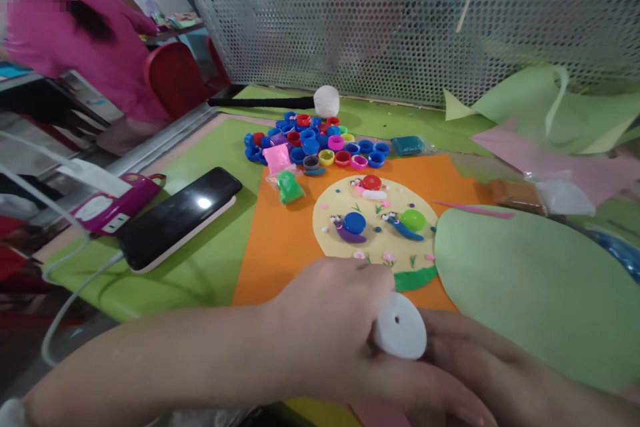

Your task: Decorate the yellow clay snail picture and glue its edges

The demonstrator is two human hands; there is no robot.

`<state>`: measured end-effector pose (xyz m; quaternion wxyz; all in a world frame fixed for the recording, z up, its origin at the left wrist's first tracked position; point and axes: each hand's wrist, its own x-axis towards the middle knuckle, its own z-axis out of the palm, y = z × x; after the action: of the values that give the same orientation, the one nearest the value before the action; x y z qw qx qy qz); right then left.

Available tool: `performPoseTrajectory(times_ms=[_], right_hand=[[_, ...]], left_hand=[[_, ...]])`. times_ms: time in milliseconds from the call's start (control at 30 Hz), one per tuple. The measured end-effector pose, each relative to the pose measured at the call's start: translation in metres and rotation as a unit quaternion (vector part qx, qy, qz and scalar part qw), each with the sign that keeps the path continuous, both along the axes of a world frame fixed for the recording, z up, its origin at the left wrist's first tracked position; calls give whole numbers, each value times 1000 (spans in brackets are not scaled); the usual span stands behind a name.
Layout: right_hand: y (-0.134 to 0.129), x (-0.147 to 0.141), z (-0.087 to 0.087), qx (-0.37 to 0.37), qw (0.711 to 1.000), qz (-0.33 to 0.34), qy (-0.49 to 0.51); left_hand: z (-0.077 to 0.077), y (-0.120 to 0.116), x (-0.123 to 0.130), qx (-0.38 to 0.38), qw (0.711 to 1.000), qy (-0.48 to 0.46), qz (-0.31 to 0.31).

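A small white disc with a dark dot on it sits between the thumb and knuckles of my left hand, which is closed around it. My right hand meets it from the right, behind the disc; its fingertips are hidden. Just beyond the hands, a cream oval lies on orange paper. Three snail figures are on the oval: one with a red shell, one with a blue shell, one with a green shell. A green strip edges its bottom.
Bottle caps are heaped behind the paper, beside pink and green clay packets. A black phone lies left; a pale green sheet lies right. A perforated metal panel stands behind. A person in pink is at back left.
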<state>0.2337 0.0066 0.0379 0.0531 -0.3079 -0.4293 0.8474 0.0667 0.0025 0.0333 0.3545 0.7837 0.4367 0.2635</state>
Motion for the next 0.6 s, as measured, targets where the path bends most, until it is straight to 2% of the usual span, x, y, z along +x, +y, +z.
performPoseTrajectory(times_ms=[100,200,300,400,500,600], right_hand=[[4,-1,3,-40,999,7,6],[3,-3,3,-54,999,-1,5],[0,-4,4,-71,996,-41,-16],[-1,-5,3,-85,993,-74,-42],[-1,-5,1,-86,990,-99,-55],[-3,-7,-1,-91,989,-117,-25]], left_hand=[[-5,-1,2,155,986,48,45],[-8,-1,1,270,959,78,21],[-9,2,2,334,939,85,-10],[-12,5,5,323,944,62,14],[-15,5,9,251,967,19,40],[-18,5,11,162,985,-34,39]])
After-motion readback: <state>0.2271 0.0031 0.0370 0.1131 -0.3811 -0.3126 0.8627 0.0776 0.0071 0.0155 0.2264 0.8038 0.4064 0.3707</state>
